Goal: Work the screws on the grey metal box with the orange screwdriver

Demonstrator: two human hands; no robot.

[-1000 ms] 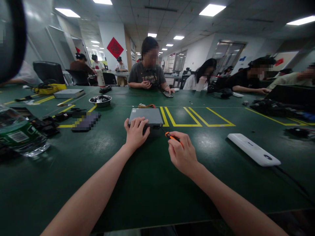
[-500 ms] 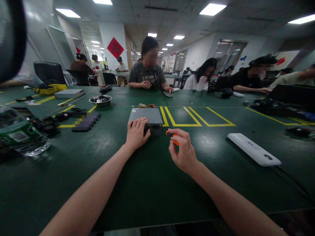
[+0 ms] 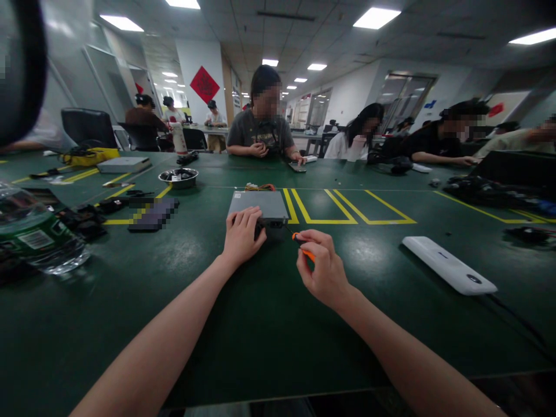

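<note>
A flat grey metal box (image 3: 264, 204) with colored wires at its back lies on the green table. My left hand (image 3: 242, 234) is closed on its front left part, with the fingers over the top and the thumb at the front side. My right hand (image 3: 320, 263) pinches an orange and black screwdriver (image 3: 309, 253) to the right of the box. Its thin shaft points up and left toward the box's front right corner. Whether the tip touches the box is too small to tell.
A steel bowl (image 3: 178, 177) of small parts stands behind to the left, near a dark pixelated block (image 3: 153, 214). A water bottle (image 3: 37, 234) is at far left, a white device (image 3: 449, 265) at right. A person (image 3: 263, 124) sits opposite.
The orange handle has turned slightly between the fingers of my right hand. My left hand and the grey box keep their places.
</note>
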